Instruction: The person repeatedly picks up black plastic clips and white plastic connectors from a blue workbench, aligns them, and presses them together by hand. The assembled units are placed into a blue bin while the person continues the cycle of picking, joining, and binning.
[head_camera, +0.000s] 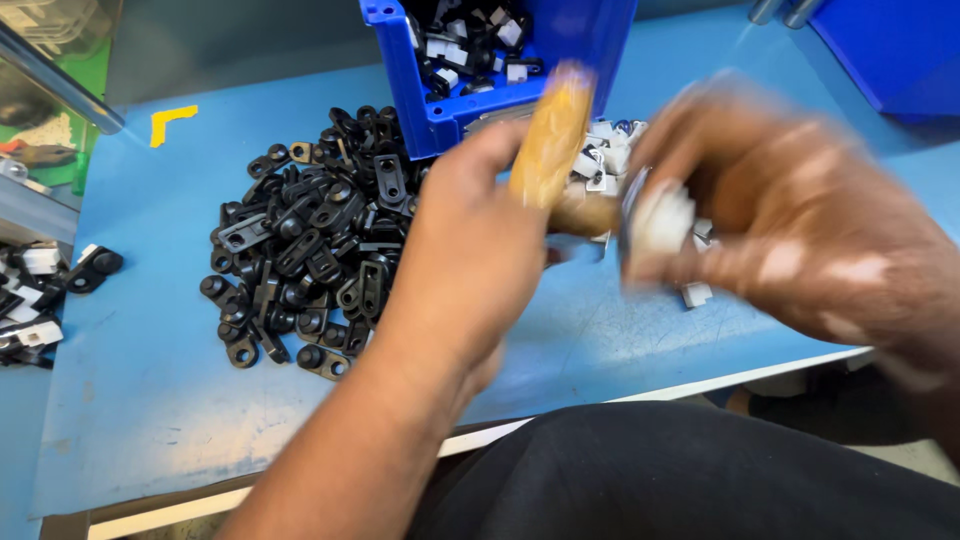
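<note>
Blur smears both my hands at the centre and right of the frame. My left hand (470, 260) is wrapped tight around a wooden handle (552, 135), which slants up toward the blue bin (420, 110) at the top middle. My right hand (800, 220), centre right, has its fingers pinched closed on a small white part (662, 222); motion blur hides its exact shape. The white part sits just beside the lower end of the handle, between my 2 hands, above the blue table (150, 380).

A loose heap of black clips (305, 240) lies on the table left of centre, just beside my left wrist. Behind my hands, a scatter of white pieces (600, 160) rests near the bin's front wall, and 1 more white piece (696, 294) lies under my right hand. The bin itself holds mixed black and white parts. At the far left edge sits another small group of black and white parts (40, 290).
</note>
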